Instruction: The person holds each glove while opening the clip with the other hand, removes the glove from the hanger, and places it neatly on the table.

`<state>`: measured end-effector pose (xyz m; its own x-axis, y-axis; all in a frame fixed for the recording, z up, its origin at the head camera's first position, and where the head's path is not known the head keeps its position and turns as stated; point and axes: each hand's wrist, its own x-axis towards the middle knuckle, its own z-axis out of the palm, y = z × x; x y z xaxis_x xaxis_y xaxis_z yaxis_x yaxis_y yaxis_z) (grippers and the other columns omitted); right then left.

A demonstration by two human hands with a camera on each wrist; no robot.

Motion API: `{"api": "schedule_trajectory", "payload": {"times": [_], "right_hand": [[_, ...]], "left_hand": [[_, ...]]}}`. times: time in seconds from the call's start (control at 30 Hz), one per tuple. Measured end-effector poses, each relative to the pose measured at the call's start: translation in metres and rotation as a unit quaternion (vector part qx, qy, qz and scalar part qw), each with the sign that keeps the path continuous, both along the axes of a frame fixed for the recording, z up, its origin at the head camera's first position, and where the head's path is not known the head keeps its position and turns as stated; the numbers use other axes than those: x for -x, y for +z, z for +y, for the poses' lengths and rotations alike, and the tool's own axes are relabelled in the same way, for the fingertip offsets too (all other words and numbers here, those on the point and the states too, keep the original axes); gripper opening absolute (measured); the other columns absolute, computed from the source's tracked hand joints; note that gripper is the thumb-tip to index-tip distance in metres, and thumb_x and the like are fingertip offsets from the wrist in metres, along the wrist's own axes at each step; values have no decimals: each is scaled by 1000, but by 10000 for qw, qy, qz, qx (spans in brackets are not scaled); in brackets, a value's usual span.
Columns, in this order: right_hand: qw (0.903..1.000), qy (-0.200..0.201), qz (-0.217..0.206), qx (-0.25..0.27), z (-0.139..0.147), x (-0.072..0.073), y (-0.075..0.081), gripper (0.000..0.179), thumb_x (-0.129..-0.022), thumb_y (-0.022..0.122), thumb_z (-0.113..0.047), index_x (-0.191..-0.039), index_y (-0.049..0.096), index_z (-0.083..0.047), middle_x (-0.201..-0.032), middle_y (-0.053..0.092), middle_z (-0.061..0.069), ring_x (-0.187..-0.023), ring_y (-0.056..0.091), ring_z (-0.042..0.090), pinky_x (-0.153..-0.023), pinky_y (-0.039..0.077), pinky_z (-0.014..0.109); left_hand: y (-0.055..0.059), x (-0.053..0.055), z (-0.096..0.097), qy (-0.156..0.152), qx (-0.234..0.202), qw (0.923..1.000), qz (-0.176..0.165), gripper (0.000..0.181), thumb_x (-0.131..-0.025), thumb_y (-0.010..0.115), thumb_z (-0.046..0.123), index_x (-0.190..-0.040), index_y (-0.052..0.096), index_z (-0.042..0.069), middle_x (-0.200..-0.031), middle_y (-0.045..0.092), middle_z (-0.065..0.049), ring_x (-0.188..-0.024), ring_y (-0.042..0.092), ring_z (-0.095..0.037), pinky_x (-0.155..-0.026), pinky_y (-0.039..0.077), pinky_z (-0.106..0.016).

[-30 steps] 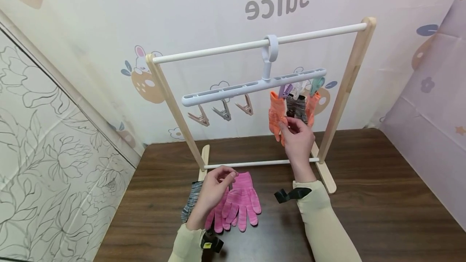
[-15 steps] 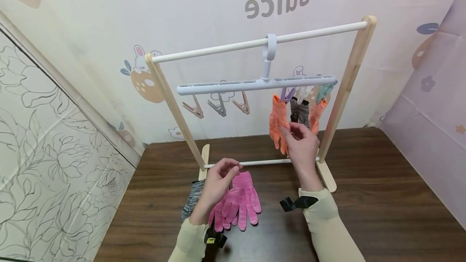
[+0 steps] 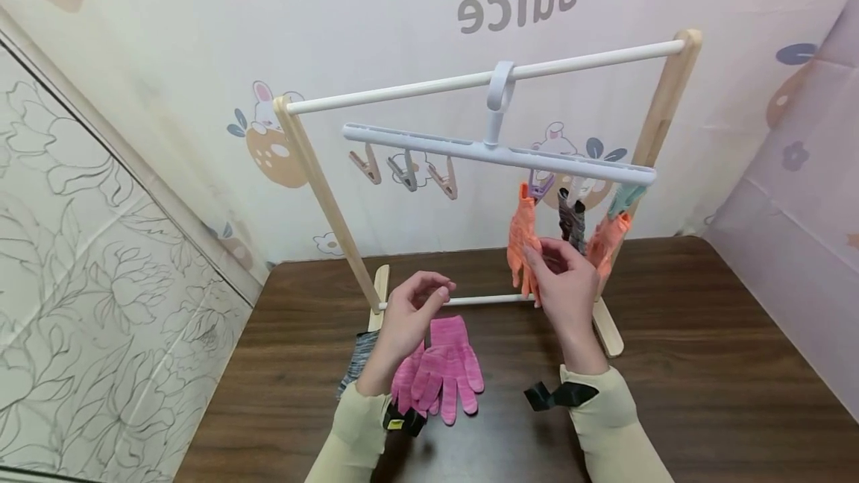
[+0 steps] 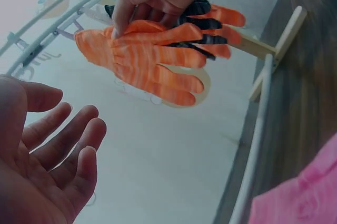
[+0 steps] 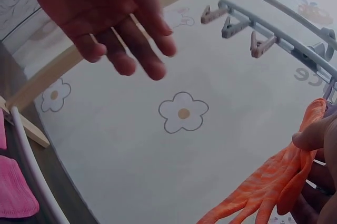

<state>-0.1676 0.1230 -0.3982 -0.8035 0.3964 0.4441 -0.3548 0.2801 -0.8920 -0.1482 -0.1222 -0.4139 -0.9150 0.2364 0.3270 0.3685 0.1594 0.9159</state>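
An orange glove (image 3: 521,233) hangs by its cuff from a purple clip (image 3: 540,186) on the pale blue hanger (image 3: 443,146). My right hand (image 3: 569,291) pinches this glove's edge below the cuff between thumb and fingers. In the left wrist view, the orange glove (image 4: 152,66) spreads its fingers toward the rack's base. My left hand (image 3: 411,317) is raised over the table, fingers loosely bent and holding nothing. Behind the right hand hang a dark grey glove (image 3: 570,216) on a white clip and another orange glove (image 3: 607,238) on a teal clip (image 3: 625,200).
Three bare clips (image 3: 405,170) dangle from the hanger's left half. The hanger hooks over the white rod (image 3: 590,62) of a wooden rack. Pink gloves (image 3: 450,367) and a grey glove (image 3: 359,356) lie on the dark table (image 3: 705,364), partly behind the left arm.
The hanger has swung, its left end rising and its right end dropping in view. My right hand, still pinching the orange glove, moved right and down; the left hand moved up and right.
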Motion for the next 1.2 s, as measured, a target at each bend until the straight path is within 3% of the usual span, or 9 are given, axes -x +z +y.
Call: {"api": "schedule_trajectory", "payload": {"times": [0.2, 0.37, 0.6, 0.73, 1.03, 1.2], "right_hand": [[10000, 19, -12, -11, -2, -8, -2, 26, -89, 77, -22, -108, 74, -4, -100, 72, 9, -83, 65, 5, -72, 51, 14], [10000, 42, 52, -54, -4, -13, -3, 23, -89, 76, -18, -108, 75, -4, -99, 72, 10, -83, 65, 4, -74, 50, 14], [9996, 131, 229, -41, -7, -16, -4, 23, -88, 78, -13, -107, 74, -1, -97, 72, 13, -83, 65, 2, -75, 50, 14], [9995, 137, 260, -89, -9, -17, -5, 23, -87, 78, -12, -107, 74, -1, -98, 72, 12, -84, 65, 2, -76, 51, 14], [9994, 217, 264, -29, -11, -19, -6, 23, -89, 77, -15, -108, 75, -2, -99, 71, 11, -85, 65, 3, -75, 51, 14], [9994, 198, 294, 25, -13, -20, -4, 22, -89, 77, -15, -106, 76, -3, -98, 71, 10, -84, 65, 1, -75, 50, 13]], "left_hand": [[10, 3, 11, -17, -201, 9997, 136, 19, -99, 63, 25, -114, 67, 13, -109, 71, -4, -95, 67, -29, -80, 55, -38], [21, 7, 25, -27, -696, 9970, 345, 18, -99, 63, 17, -114, 65, 7, -107, 70, -7, -94, 67, -32, -84, 54, -50], [43, 14, 50, 214, -1048, 9918, 704, 16, -98, 62, 8, -112, 66, 3, -105, 70, -13, -89, 66, -25, -77, 53, -30], [56, 20, 64, 311, -1253, 9870, 954, 18, -96, 62, 5, -113, 65, -2, -105, 70, -18, -90, 65, -26, -76, 51, -28], [77, 32, 90, 736, -1039, 9791, 1588, 21, -94, 69, 14, -112, 66, 4, -105, 71, -5, -91, 64, -17, -72, 51, -39], [84, 38, 101, 896, -798, 9793, 1630, 27, -91, 73, 17, -116, 65, 8, -107, 70, -1, -89, 65, -12, -73, 51, -35]]}}
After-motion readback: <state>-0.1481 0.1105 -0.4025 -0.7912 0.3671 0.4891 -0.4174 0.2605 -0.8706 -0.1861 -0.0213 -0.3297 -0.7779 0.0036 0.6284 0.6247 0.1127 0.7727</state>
